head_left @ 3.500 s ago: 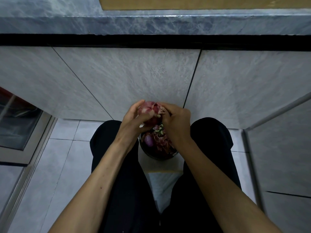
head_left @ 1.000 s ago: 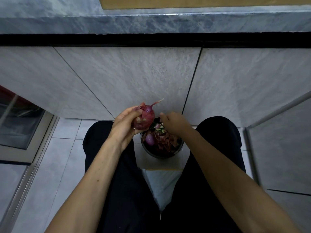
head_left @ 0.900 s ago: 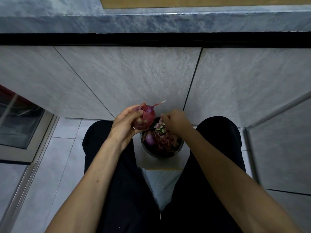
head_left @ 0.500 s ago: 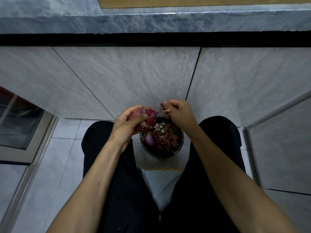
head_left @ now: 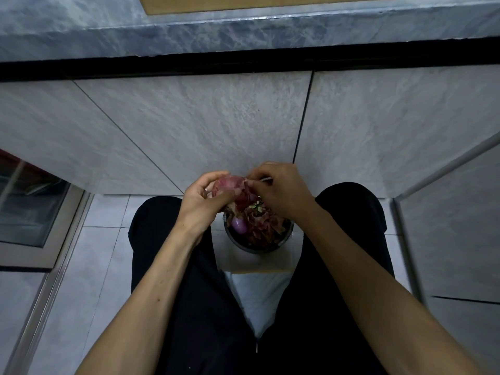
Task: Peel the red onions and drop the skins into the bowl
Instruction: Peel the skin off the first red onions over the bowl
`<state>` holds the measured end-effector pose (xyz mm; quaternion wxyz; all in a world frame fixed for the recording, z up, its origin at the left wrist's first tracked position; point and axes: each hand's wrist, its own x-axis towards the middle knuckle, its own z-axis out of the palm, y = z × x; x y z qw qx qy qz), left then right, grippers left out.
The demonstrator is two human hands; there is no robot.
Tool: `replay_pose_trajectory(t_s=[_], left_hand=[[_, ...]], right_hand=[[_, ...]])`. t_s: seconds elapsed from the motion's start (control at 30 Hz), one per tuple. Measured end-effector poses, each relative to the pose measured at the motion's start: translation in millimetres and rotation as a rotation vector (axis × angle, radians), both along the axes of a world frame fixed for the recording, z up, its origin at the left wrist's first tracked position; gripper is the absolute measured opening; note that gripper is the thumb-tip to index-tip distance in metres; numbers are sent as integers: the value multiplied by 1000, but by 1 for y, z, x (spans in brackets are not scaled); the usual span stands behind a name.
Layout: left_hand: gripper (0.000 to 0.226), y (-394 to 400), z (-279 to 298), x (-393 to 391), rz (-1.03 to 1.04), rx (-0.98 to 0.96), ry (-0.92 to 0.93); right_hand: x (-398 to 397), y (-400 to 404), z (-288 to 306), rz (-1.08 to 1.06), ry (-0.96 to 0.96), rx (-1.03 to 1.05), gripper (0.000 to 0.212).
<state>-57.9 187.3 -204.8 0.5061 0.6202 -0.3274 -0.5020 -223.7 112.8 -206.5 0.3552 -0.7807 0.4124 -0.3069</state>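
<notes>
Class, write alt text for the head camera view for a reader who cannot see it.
A seated person's left hand grips a red onion while the right hand pinches its skin, above a dark bowl of skins between the knees.

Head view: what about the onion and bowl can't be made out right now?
- Red onion, head view: how much skin remains; both hands cover most of it.
- Bowl: far rim and contents there, hidden by the right hand.
- Left hand: its fingertips, tucked behind the onion.
</notes>
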Motion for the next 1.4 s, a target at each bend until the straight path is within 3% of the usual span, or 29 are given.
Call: replay_pose_trajectory(t_s=[0.17, 0.37, 0.5, 0.73, 0.97, 1.17, 1.33, 1.4], left_hand=[[40, 1, -2, 2, 11, 12, 11], [37, -2, 5, 1, 27, 15, 144], [42, -1, 6, 1, 26, 20, 153], [50, -1, 3, 1, 5, 39, 132], [49, -1, 7, 4, -20, 15, 247], [42, -3, 8, 6, -13, 16, 390], [32, -6, 1, 5, 13, 120, 340], [42, -6, 2, 3, -7, 157, 330]], right_hand=[[2, -2, 1, -179, 10, 14, 26], [-8, 0, 5, -164, -314, 436, 26], [-9, 5, 6, -92, -217, 382, 8], [-1, 6, -1, -183, -174, 232, 5], [-3, 1, 3, -254, -349, 437, 6], [-7, -1, 5, -249, -585, 775, 11], [-4, 2, 2, -259, -539, 669, 10], [0, 4, 1, -265, -520, 624, 7]])
